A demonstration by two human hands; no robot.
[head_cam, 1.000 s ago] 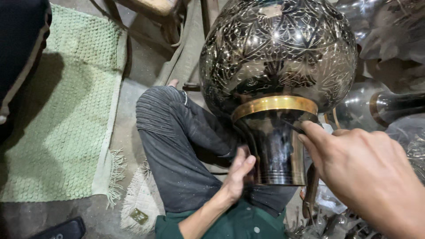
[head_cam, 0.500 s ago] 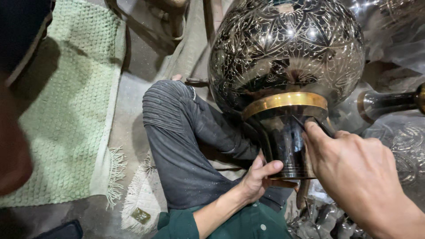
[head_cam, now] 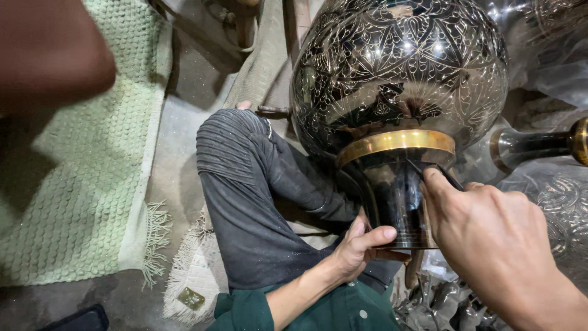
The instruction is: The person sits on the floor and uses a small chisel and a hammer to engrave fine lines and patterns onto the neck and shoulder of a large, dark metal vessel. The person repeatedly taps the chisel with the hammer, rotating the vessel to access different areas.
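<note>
Vase (head_cam: 398, 79): we are resting the big engraved dark metal globe, brass band below, against our knee (head_cam: 229, 144).
Left hand (head_cam: 358, 245): we are gripping the vase's foot rim, fingers closed.
Right hand (head_cam: 490, 239): we are pinching a thin dark tool (head_cam: 436, 173) against the neck under the band.
Mat (head_cam: 79, 184): green, lying left of the vase.

The vase (head_cam: 398, 79) rests above the person's bent knee (head_cam: 236, 147), its neck (head_cam: 395, 202) pointing down toward the lap. The left hand (head_cam: 361, 248) grips the neck's rim from below-left; the right hand (head_cam: 496, 239) presses a thin tool (head_cam: 441, 175) against the neck from the right. A mat (head_cam: 79, 202) lies on the floor well left of the vase, and another metal vessel (head_cam: 539, 144) lies just right of it.
</note>
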